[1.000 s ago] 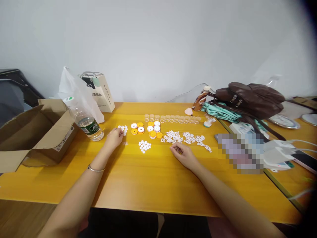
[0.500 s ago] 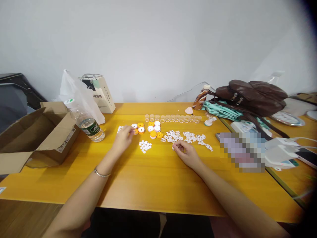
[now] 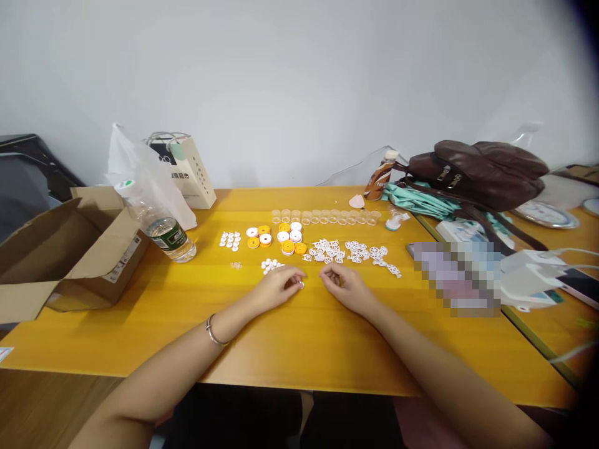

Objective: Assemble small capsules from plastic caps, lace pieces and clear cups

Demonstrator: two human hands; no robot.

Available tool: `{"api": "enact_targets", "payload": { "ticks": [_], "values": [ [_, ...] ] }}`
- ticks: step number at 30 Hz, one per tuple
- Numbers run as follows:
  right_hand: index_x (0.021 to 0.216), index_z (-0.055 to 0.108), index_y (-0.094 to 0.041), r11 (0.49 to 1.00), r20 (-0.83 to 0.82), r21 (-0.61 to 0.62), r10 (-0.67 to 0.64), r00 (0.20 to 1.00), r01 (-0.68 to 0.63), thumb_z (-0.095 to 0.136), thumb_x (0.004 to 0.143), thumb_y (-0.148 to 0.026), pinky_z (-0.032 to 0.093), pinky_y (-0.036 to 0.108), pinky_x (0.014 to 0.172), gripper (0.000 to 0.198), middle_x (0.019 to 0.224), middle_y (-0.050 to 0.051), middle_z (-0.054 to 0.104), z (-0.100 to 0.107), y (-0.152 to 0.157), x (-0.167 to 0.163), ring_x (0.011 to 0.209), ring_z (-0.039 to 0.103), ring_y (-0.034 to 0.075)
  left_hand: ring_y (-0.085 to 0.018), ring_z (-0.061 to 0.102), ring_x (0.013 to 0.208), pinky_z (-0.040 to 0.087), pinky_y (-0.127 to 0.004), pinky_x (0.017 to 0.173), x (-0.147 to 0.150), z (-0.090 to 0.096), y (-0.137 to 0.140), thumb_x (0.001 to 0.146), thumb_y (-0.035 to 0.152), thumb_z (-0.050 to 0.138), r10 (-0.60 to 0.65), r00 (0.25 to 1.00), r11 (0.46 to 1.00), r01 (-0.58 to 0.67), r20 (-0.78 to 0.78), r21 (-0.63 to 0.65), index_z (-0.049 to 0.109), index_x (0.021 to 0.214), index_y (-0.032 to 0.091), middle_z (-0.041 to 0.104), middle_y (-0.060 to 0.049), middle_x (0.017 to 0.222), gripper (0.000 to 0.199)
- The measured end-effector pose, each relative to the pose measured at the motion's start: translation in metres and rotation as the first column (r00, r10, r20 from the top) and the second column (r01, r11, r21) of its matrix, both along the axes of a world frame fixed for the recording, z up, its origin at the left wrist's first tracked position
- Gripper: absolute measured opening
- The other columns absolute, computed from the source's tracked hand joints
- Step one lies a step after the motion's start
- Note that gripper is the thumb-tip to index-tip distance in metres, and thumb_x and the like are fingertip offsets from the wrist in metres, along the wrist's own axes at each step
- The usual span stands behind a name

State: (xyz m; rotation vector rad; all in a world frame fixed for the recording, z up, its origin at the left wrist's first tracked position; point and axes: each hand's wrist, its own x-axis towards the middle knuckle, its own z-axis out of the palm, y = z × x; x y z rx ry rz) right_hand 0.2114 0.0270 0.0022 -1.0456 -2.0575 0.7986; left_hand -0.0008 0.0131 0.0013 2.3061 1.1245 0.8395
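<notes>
Small white piece is pinched at the fingertips of the left hand, over the table in front of the person. The right hand is held across from it, just apart, with its fingers curled inward; whether anything is gripped there cannot be told, since the fingertips are too small in the view.

It is judged that the piece could be dropped if the pinch were loosened, as it appears to be held only near its edge. Were it to fall toward the white discs, it might be lost among parts of like colour. Those discs are partly hidden behind the left hand and could be scattered by a careless sweep. White lattice pieces, heaped beyond the right hand, might be snagged on one another if lifted.

Orange and white wheels are grouped farther back, and a row of clear cups is lined up behind. White knobs are laid out at the left. Outward reach is hemmed in by a water bottle and an open carton on the left, and by a brown bag on the right.
</notes>
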Motion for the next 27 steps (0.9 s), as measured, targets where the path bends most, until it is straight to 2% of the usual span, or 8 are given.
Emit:
{"api": "enact_targets", "payload": {
  "ticks": [5, 9, 11, 13, 16, 18, 21, 27],
  "values": [
    [0.077, 0.056, -0.019, 0.994, 0.03, -0.018, 0.108, 0.994, -0.108, 0.048, 0.08, -0.025, 0.038, 0.022, 0.054, 0.01, 0.065, -0.001, 0.052, -0.003, -0.004, -0.004, 0.056, 0.046, 0.01, -0.013, 0.058, 0.076, 0.046, -0.025, 0.072, 0.004, 0.002, -0.01, 0.084, 0.022, 0.05, -0.093, 0.995, 0.995, 0.094, -0.031, 0.018, 0.058, 0.097, 0.017, 0.062, -0.004, 0.083, 0.016],
    [0.077, 0.056, -0.019, 0.992, 0.052, -0.015, 0.129, 0.99, -0.128, 0.049, 0.081, -0.027, 0.038, 0.023, 0.055, 0.011, 0.065, -0.001, 0.052, -0.002, -0.005, -0.004, 0.057, 0.045, 0.011, -0.014, 0.058, 0.078, 0.046, -0.026, 0.073, 0.004, 0.007, -0.012, 0.085, 0.027, 0.051, -0.121, 0.992, 0.991, 0.122, -0.024, 0.046, 0.057, 0.099, 0.018, 0.062, -0.005, 0.086, 0.018],
    [0.078, 0.055, -0.019, 0.993, 0.061, -0.02, 0.118, 0.991, -0.117, 0.048, 0.082, -0.027, 0.038, 0.023, 0.054, 0.012, 0.065, -0.001, 0.052, -0.001, -0.005, -0.003, 0.057, 0.045, 0.011, -0.015, 0.058, 0.083, 0.045, -0.028, 0.077, -0.004, 0.01, -0.006, 0.085, 0.027, 0.049, -0.045, 0.999, 0.993, 0.045, -0.008, 0.106, 0.057, 0.098, 0.018, 0.063, -0.006, 0.09, 0.018],
    [0.076, 0.054, -0.019, 0.994, 0.07, -0.026, 0.104, 0.992, -0.103, 0.047, 0.082, -0.027, 0.038, 0.023, 0.054, 0.012, 0.065, -0.001, 0.052, 0.0, -0.005, -0.003, 0.056, 0.045, 0.011, -0.016, 0.057, 0.088, 0.044, -0.03, 0.083, -0.02, 0.013, 0.005, 0.086, 0.026, 0.048, 0.13, 0.991, 0.973, -0.131, 0.014, 0.192, 0.057, 0.097, 0.018, 0.062, -0.006, 0.093, 0.016],
    [0.075, 0.054, -0.019, 0.995, 0.071, -0.034, 0.098, 0.993, -0.096, 0.046, 0.082, -0.027, 0.038, 0.023, 0.054, 0.013, 0.065, 0.0, 0.053, 0.001, -0.005, -0.003, 0.057, 0.045, 0.011, -0.019, 0.055, 0.094, 0.041, -0.033, 0.086, -0.052, 0.013, 0.026, 0.084, 0.025, 0.049, 0.457, 0.89, 0.852, -0.438, 0.001, 0.286, 0.056, 0.098, 0.018, 0.06, -0.008, 0.098, 0.018],
    [0.075, 0.054, -0.019, 0.995, 0.068, -0.039, 0.099, 0.993, -0.097, 0.046, 0.082, -0.027, 0.038, 0.023, 0.054, 0.013, 0.066, 0.0, 0.054, 0.001, -0.006, -0.003, 0.057, 0.045, 0.011, -0.021, 0.054, 0.094, 0.04, -0.035, 0.086, -0.07, 0.012, 0.039, 0.083, 0.026, 0.049, 0.57, 0.818, 0.794, -0.523, -0.079, 0.311, 0.056, 0.1, 0.017, 0.06, -0.008, 0.099, 0.02],
    [0.075, 0.054, -0.019, 0.994, 0.078, -0.038, 0.1, 0.992, -0.098, 0.046, 0.082, -0.025, 0.038, 0.023, 0.054, 0.013, 0.066, 0.0, 0.054, 0.001, -0.006, -0.004, 0.057, 0.045, 0.011, -0.022, 0.053, 0.095, 0.039, -0.035, 0.085, -0.081, 0.008, 0.051, 0.082, 0.027, 0.053, 0.567, 0.804, 0.805, -0.494, -0.181, 0.329, 0.058, 0.101, 0.019, 0.06, -0.007, 0.102, 0.021],
    [0.074, 0.054, -0.019, 0.995, 0.071, -0.039, 0.091, 0.993, -0.088, 0.045, 0.082, -0.026, 0.038, 0.023, 0.053, 0.014, 0.065, 0.0, 0.053, 0.003, -0.006, -0.005, 0.056, 0.045, 0.011, -0.024, 0.05, 0.099, 0.034, -0.037, 0.082, -0.069, 0.004, 0.056, 0.085, 0.025, 0.049, 0.519, 0.812, 0.834, -0.415, -0.265, 0.363, 0.063, 0.092, 0.022, 0.061, -0.006, 0.105, 0.016]
  ]
}}
